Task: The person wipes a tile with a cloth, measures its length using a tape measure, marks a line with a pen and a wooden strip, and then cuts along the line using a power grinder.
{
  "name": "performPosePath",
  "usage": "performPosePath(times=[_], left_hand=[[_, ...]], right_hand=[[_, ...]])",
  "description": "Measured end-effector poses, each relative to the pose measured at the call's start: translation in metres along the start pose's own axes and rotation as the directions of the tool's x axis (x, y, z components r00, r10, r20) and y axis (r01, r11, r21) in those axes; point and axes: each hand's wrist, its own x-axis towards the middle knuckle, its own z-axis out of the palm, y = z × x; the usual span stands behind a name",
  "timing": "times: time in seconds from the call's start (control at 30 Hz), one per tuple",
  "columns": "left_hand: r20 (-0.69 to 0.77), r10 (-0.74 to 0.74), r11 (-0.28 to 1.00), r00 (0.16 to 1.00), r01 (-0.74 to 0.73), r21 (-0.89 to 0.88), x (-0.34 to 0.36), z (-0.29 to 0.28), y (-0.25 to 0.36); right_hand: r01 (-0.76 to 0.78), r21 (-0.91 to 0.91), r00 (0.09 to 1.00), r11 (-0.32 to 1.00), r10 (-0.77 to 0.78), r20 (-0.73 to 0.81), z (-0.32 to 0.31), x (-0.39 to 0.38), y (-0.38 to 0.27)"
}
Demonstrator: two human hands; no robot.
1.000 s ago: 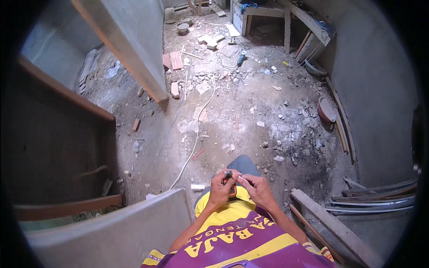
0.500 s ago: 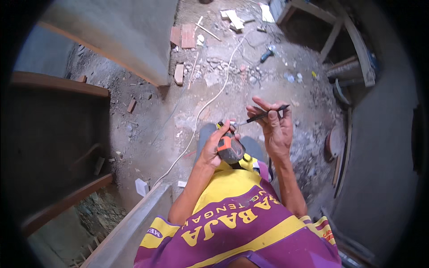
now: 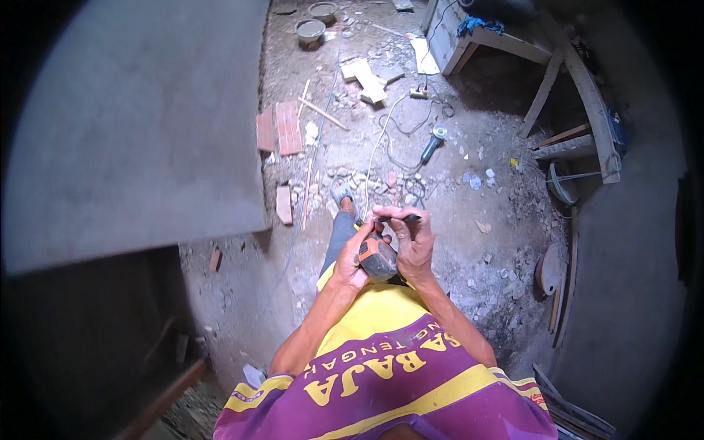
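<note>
My left hand [image 3: 350, 270] is wrapped round an orange and dark grey tape measure [image 3: 377, 258], held in front of my waist. Beside it, my right hand [image 3: 415, 251] is closed on a slim black marker [image 3: 412, 218], whose dark end sticks out past the fingers on the right. The fingertips of both hands meet just above the tape measure. What lies between those fingertips is too small and covered to make out.
An angle grinder [image 3: 433, 145] with its cord lies on the rubble-strewn floor ahead, near a power strip [image 3: 419, 94]. A grey wall [image 3: 139, 132] stands left, red tiles [image 3: 288, 128] along its foot. A timber frame [image 3: 587, 88] stands right. Two basins [image 3: 310, 31] sit far ahead.
My right hand has come left with the marker and now meets my left hand. One foot has stepped forward, and the floor objects ahead appear lower in view.
</note>
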Motion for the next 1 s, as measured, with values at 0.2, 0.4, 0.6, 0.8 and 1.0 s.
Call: performPosePath(times=[0.2,0.4,0.6,0.8,1.0], left_hand=[[-0.019,-0.191,0.973,0.981,0.187,-0.134,0.147,0.024,0.119],[-0.102,-0.436,0.900,0.894,0.432,-0.062,0.220,0.053,0.191],[-0.220,-0.451,0.821,0.865,0.498,0.280,0.339,0.099,0.265],[-0.319,-0.251,0.577,0.914,0.406,0.709,0.483,0.152,0.312],[-0.280,-0.240,0.275,0.929,0.342,0.899,0.646,0.152,0.371]], right_hand=[[-0.160,-0.110,0.984,0.981,0.150,-0.097,0.046,0.182,0.029],[-0.238,0.270,0.815,0.933,0.343,-0.467,0.032,0.324,0.039],[-0.569,-0.329,0.802,0.753,0.597,-0.020,-0.037,0.451,0.104],[-0.526,-0.445,0.747,0.724,0.644,0.166,-0.060,0.556,0.209],[-0.686,-0.301,0.595,0.663,0.749,0.291,-0.092,0.693,0.321]])
